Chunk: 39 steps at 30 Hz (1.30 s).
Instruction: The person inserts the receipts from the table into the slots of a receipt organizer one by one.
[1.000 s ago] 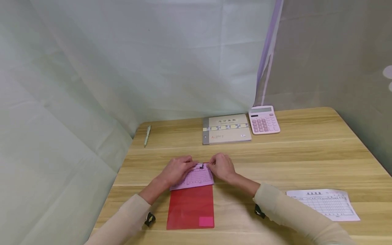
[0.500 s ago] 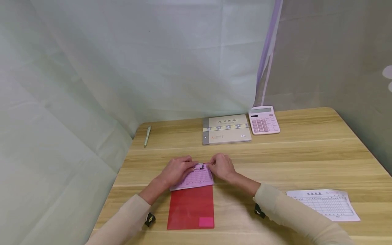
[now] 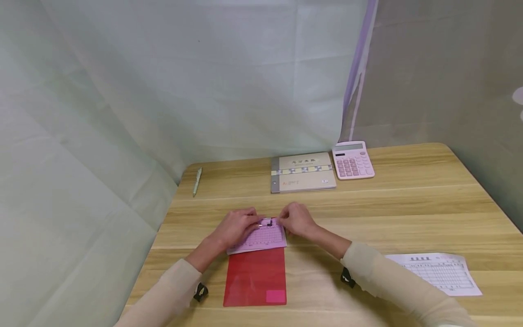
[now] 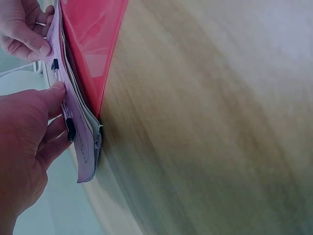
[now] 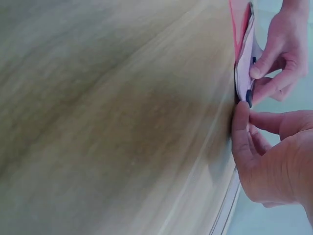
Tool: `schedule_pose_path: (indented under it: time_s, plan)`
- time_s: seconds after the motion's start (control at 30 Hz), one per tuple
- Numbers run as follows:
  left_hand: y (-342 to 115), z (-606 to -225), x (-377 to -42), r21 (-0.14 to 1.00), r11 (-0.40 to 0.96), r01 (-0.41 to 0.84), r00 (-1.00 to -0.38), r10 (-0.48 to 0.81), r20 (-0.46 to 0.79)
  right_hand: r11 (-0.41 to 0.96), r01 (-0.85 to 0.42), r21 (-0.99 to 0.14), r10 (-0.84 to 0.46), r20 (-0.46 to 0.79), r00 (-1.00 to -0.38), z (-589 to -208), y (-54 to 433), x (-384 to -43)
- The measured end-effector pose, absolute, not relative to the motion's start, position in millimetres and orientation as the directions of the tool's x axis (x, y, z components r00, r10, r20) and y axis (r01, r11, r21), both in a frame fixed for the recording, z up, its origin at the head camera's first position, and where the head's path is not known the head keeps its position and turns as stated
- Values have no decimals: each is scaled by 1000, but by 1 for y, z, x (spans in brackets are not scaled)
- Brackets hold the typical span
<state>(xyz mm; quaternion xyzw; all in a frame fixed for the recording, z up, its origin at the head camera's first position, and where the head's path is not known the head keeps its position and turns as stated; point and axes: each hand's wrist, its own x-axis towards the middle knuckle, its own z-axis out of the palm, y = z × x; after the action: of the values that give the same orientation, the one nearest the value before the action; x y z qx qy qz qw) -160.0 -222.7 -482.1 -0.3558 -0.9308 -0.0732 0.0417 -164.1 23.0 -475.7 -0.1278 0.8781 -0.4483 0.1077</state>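
A stack of pink printed form sheets (image 3: 263, 238) lies over the upper part of a red folder (image 3: 255, 277). Along its top edge runs a metal paper fastener (image 3: 264, 225) with black end pieces. My left hand (image 3: 239, 226) grips the stack's top at the fastener, its thumb over the metal strip in the left wrist view. With thumb and fingers together, my right hand (image 3: 298, 220) pinches the stack's top right corner, beside one black end piece (image 5: 249, 98). The left end of the fastener is hidden under my left hand in the head view.
A ledger book (image 3: 303, 172) and a pink calculator (image 3: 353, 160) lie at the back of the wooden table. The pen (image 3: 197, 181) is at the back left. One white printed form (image 3: 439, 274) lies at the right, partly under my right sleeve.
My right hand's wrist has shifted slightly right and its fingers have moved a little at the corner. The left hand keeps its hold on the stack.
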Motion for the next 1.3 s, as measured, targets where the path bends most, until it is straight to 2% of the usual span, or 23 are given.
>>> schedule_pose_path:
  time_s: [0.4,0.53,0.63,0.8,0.9,1.03,1.3]
  plan:
    - [-219,-482,-165,104,731,675,-738,664,125,490,1,-872,-286,-161,-945,-473,33,-166]
    - [-220,-483,-167,132,723,678,-735,664,140,467,20,-884,-277,-168,-946,-468,45,-169]
    - [-222,-485,-170,199,734,649,-759,640,117,455,26,-890,-278,-170,-946,-460,62,-173]
    - [-229,-489,-177,428,734,527,-823,566,44,421,7,-907,-327,-159,-932,-441,105,-174]
    - [-234,-492,-181,520,705,483,-836,547,36,399,-45,-916,-373,-117,-921,-430,138,-171]
    - [-238,-495,-184,555,683,476,-832,553,34,403,-92,-911,-391,-80,-917,-418,191,-159]
    - [-242,-496,-185,609,658,443,-836,549,16,527,-81,-846,-347,-127,-929,-409,298,-121]
